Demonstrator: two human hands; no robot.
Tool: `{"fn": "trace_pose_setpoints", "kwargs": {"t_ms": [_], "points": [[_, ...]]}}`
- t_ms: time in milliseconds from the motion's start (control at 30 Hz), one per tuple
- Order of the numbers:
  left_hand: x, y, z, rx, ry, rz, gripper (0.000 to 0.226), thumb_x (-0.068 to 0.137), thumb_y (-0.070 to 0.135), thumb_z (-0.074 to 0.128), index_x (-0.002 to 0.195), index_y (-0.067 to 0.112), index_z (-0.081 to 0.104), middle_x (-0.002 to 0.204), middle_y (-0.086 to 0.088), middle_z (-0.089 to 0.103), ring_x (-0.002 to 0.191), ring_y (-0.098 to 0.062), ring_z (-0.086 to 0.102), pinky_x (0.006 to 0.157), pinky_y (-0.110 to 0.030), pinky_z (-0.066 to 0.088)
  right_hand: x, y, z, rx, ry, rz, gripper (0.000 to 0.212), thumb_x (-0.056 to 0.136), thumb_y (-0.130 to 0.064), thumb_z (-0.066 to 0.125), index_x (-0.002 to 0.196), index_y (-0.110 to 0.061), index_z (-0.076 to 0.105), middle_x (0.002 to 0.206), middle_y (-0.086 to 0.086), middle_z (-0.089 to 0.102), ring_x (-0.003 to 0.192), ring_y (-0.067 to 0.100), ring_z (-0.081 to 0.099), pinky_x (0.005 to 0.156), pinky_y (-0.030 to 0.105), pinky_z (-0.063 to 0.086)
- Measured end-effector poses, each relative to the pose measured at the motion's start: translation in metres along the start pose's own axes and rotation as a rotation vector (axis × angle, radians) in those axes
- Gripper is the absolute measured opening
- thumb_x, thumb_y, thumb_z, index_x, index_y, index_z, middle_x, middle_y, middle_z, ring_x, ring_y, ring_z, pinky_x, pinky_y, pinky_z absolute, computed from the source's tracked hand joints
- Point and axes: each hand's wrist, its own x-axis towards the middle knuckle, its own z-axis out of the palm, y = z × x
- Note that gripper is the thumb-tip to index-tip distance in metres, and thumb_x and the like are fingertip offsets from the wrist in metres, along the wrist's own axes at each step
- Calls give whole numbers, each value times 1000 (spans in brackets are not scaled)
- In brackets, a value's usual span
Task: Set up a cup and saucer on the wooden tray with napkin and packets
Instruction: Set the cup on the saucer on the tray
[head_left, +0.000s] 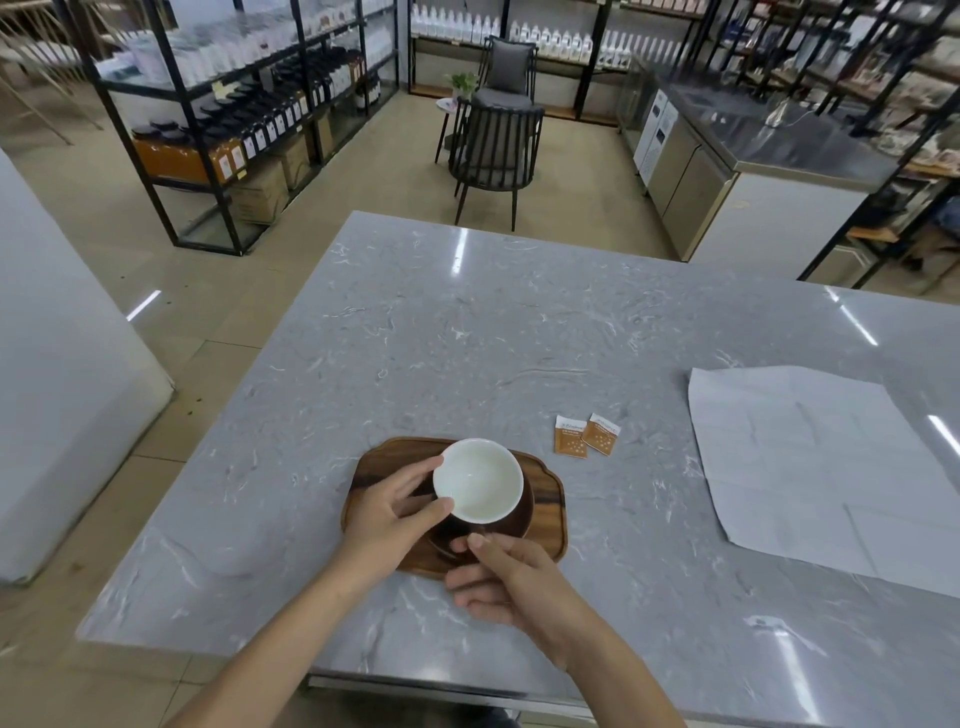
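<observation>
Two bare hands meet over a wooden tray (545, 512) that lies near the front edge of a grey marble-patterned table (467, 338), its long axis running left to right across the view, slightly skewed so the right end sits a little nearer the person. On the tray rests a dark brown saucer (519, 522), and above it sits a cup (478, 480), dark outside and white inside, its mouth turned upward and tipped a little toward the camera. The left hand (387, 514) grips the cup from its left side, fingers curled over the far rim and the thumb pressed against the near rim. The right hand (511, 577) is at the near edge of the saucer, thumb and forefinger pinched together where the cup's handle would be, though the handle itself is hidden, so I cannot tell whether they hold the handle or the saucer's rim; the other fingers curl loosely over the table. Whether the cup's base touches the saucer cannot be told. Two orange packets (587, 435) lie side by side on the table to the right of and beyond the tray, touching or nearly so, their long axes pointing away from the person and fanned slightly apart. Farther right, a large pale napkin (810, 467) lies flat and creased, well apart from the tray
</observation>
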Motion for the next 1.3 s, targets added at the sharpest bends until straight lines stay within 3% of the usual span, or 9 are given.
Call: {"fn": "trace_pose_setpoints", "kwargs": {"t_ms": [133,200,267,333,467,633,800,1133,1300], "points": [[4,7,-5,151,-34,6,75,79,22,86,144,35,52,141,21,60,127,-1,59,109,-30,46,2,1,-20,-578,503,-369,38,95,-52,60,76,-20,70,73,-2,75,67,10,70,69,37,59],[5,9,-5,235,-47,13,77,77,27,87,145,37,51,140,24,59,128,1,57,111,-30,44,6,-5,-28,-598,651,-512,26,93,-48,63,79,-26,66,74,-8,71,72,6,68,66,29,53],[6,10,-4,258,-56,12,77,76,28,87,144,37,52,140,25,60,127,3,57,112,-30,43,10,-15,-33,-551,570,-557,13,91,-40,70,102,-35,66,94,-21,72,90,-6,66,71,14,52],[5,9,-5,252,-53,6,77,76,28,88,144,37,52,139,25,60,126,5,57,112,-29,43,17,-19,-33,-562,415,-548,38,90,-36,73,125,-42,59,117,-30,62,103,-9,63,77,3,49],[3,11,-4,271,-24,21,74,75,28,88,139,44,55,135,29,61,121,6,59,104,-25,46,25,-14,-32,-615,382,-577,57,91,-34,73,143,-34,51,121,-37,52,114,0,59,79,-1,47],[3,9,-2,282,-5,47,72,74,29,89,136,42,55,136,23,61,122,-2,61,103,-26,49,29,-13,-36,-582,370,-597,58,92,-31,71,147,-30,51,124,-34,54,120,5,60,83,1,48],[3,5,-3,269,-20,35,74,76,29,87,140,42,53,138,26,60,123,7,58,102,-20,46,29,-7,-31,-547,402,-647,56,90,-34,71,143,-35,51,125,-39,50,118,1,59,81,2,49],[5,0,-4,262,-47,-5,77,82,30,82,149,41,44,141,26,55,134,4,50,114,-33,43,31,-4,-30,-538,411,-643,60,87,-40,71,144,-32,51,126,-36,51,119,5,59,81,4,51],[6,-2,-6,268,-85,3,76,87,28,78,151,39,40,149,19,52,135,7,46,97,-5,43,31,-3,-27,-569,436,-639,64,84,-49,67,144,-34,49,124,-39,49,119,5,58,83,8,52]]}}
